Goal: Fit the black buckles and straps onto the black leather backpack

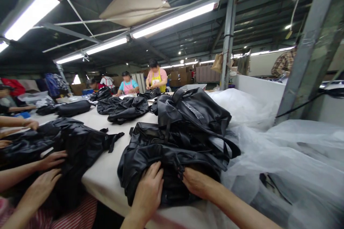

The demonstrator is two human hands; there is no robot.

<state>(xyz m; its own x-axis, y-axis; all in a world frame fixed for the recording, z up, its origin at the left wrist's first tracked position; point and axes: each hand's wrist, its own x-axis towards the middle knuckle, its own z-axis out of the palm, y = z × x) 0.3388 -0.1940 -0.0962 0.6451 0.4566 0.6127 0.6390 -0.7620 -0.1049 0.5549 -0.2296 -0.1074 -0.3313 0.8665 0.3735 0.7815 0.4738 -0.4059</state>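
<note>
A pile of black leather-like backpacks (185, 132) lies on the white table (104, 179) in front of me. My left hand (147, 191) rests flat on the nearest bag of the pile, fingers stretched out and pressing on its front. My right hand (195, 182) lies on the same bag just to the right, next to a zip or cord; its fingertips are tucked under a fold of the bag.
A co-worker's two hands (45, 171) press on another black bag (77, 146) at my left. More black bags (126, 109) lie further along the table, where several people work. Clear plastic sheeting (282, 157) is heaped at the right beside a steel post (309, 50).
</note>
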